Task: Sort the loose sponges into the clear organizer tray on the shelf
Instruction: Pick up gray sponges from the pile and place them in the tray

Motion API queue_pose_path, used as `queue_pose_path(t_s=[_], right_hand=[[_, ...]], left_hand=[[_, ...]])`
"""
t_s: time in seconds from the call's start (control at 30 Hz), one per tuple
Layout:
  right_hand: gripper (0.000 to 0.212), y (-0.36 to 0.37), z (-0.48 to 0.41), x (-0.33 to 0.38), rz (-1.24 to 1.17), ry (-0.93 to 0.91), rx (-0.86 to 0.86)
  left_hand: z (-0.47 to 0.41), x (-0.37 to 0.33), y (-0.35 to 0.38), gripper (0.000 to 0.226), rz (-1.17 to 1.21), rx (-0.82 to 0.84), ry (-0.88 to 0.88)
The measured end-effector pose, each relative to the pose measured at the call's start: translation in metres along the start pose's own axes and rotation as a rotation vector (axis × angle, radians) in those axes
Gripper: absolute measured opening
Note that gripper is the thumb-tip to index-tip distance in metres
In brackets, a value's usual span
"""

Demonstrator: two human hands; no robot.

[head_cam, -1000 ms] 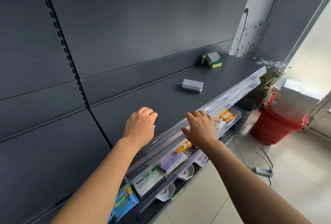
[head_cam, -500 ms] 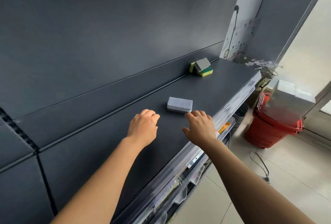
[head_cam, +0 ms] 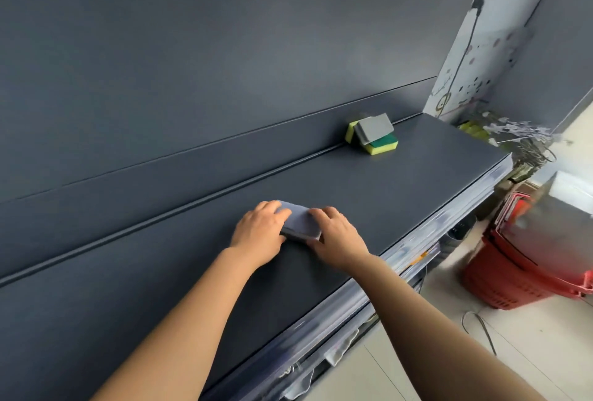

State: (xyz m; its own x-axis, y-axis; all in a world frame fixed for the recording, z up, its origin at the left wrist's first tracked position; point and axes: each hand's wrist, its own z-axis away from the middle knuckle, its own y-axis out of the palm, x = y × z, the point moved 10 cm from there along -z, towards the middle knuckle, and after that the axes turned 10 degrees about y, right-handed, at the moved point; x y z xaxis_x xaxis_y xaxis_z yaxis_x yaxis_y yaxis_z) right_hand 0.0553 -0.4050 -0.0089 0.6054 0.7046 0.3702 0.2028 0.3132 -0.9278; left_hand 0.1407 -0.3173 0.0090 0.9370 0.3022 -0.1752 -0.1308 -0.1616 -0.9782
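A pale grey sponge (head_cam: pixel 301 219) lies on the dark shelf (head_cam: pixel 401 195), held between both hands. My left hand (head_cam: pixel 260 235) grips its left end with curled fingers. My right hand (head_cam: pixel 337 240) grips its right end, fingers on top and thumb at the near edge. Farther back against the rear panel sits a small pile: a grey sponge (head_cam: pixel 374 128) leaning on a yellow-and-green sponge (head_cam: pixel 383 145), with another yellow sponge (head_cam: pixel 350 131) upright behind. No clear organizer tray is in view.
The shelf's front edge carries a clear plastic price strip (head_cam: pixel 426 234). Below are lower shelves with packaged goods. Red shopping baskets (head_cam: pixel 519 275) stand on the tiled floor to the right, with a cable (head_cam: pixel 478 323) lying near them.
Both hands reached forward from the shelf's front edge to the pale grey sponge and now grip it at either end. The view moved closer and to the right.
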Motion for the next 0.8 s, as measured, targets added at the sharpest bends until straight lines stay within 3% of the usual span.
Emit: queue_pose_path(t_s=[0.17, 0.33, 0.47, 0.6, 0.8], right_hand=[[0.038, -0.024, -0.027, -0.016, -0.292, -0.007, -0.01], [0.031, -0.054, -0.052, -0.015, -0.463, -0.018, -0.081], [0.031, -0.082, -0.068, -0.021, -0.567, -0.027, -0.155], [0.023, -0.105, -0.094, -0.047, -0.45, 0.015, -0.274], [0.045, -0.111, -0.153, -0.106, -0.198, 0.141, -0.33]], left_hand=[[-0.024, -0.007, -0.001, 0.064, 0.016, -0.082, -0.034], [-0.043, -0.01, -0.031, 0.046, 0.095, -0.32, -0.04], [-0.058, -0.001, -0.034, 0.046, 0.364, -0.401, -0.131], [-0.074, 0.007, -0.024, 0.054, 0.568, -0.442, -0.221], [-0.108, 0.006, -0.015, 0.057, 0.654, -0.493, -0.295]])
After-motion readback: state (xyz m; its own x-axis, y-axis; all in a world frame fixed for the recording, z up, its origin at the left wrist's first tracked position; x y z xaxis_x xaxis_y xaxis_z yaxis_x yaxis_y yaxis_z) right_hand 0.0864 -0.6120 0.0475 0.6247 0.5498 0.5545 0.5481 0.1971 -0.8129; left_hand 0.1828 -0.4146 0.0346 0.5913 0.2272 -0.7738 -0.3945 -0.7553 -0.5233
